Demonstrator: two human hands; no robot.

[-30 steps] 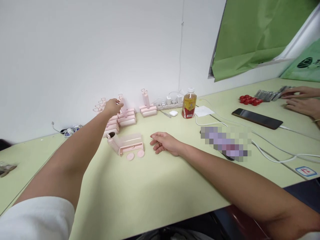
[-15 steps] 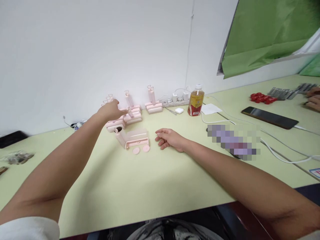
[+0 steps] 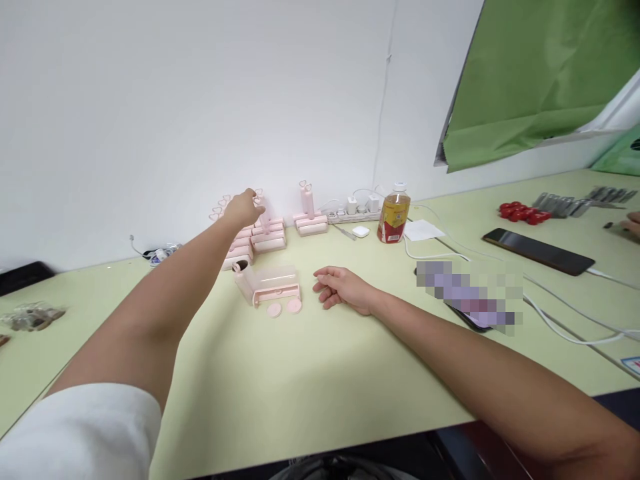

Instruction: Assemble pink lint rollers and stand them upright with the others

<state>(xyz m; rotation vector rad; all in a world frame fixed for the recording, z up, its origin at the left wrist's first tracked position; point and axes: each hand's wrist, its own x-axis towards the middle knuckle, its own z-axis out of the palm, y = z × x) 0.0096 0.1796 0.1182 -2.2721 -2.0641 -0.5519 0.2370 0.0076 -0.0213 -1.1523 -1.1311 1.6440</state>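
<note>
My left hand (image 3: pixel 246 208) reaches to the back group of pink pieces, its fingers closed at the heart-shaped top of an upright pink tube (image 3: pixel 263 217). My right hand (image 3: pixel 343 289) rests on the table, fingers loosely curled and apart, holding nothing. Left of it lie an open pink case (image 3: pixel 277 294), two round pink discs (image 3: pixel 295 305) and a clear curved cover (image 3: pixel 276 275). A pink cylinder (image 3: pixel 243 282) with a dark open end leans beside the case. Another pair of pink tubes (image 3: pixel 307 201) stands on pink and white rollers (image 3: pixel 312 227).
Along the wall are a power strip (image 3: pixel 353 217) and a drink bottle (image 3: pixel 394 215). To the right are a phone (image 3: pixel 539 251), white cables, red pieces (image 3: pixel 524 213) and another person's hand (image 3: pixel 631 225). A plastic bag (image 3: pixel 34 316) lies far left.
My left hand has moved right, from above the left pink pieces to the upright tube, and its fingers have closed there. My right hand keeps its place beside the case.
</note>
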